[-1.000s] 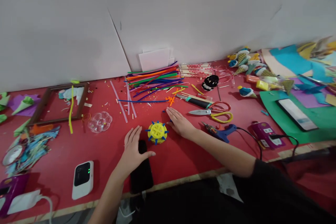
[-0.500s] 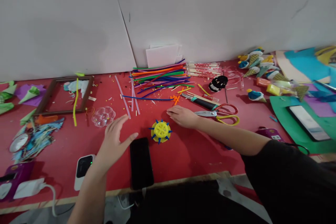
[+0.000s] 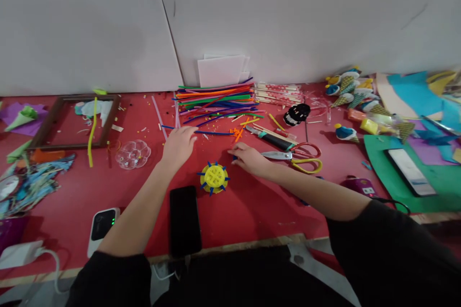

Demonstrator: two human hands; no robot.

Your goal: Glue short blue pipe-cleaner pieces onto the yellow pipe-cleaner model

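My left hand (image 3: 179, 148) is open with fingers stretched out, over the pink straws (image 3: 158, 114) and near the left part of a long blue pipe cleaner (image 3: 214, 133). I cannot see it gripping anything. The fingers of my right hand (image 3: 249, 159) are pinched at a small blue piece (image 3: 235, 157), mostly hidden by them. Between and below my hands stands a yellow wheel-like craft piece (image 3: 214, 177) with short blue spokes sticking out around it. Short orange pipe cleaner pieces (image 3: 236, 133) lie just beyond my right hand.
A bundle of colored pipe cleaners (image 3: 216, 100) lies by the wall. Scissors (image 3: 291, 156), a utility knife (image 3: 273, 141) and a black beaded piece (image 3: 297, 114) are at right. A phone (image 3: 185, 220), clear flower-shaped tray (image 3: 133, 154) and wooden frame (image 3: 46, 134) are at left.
My left hand has moved forward and right, from beside the phone to over the straws. My right hand stays near the same spot, and a blue bit now shows at its fingertips.
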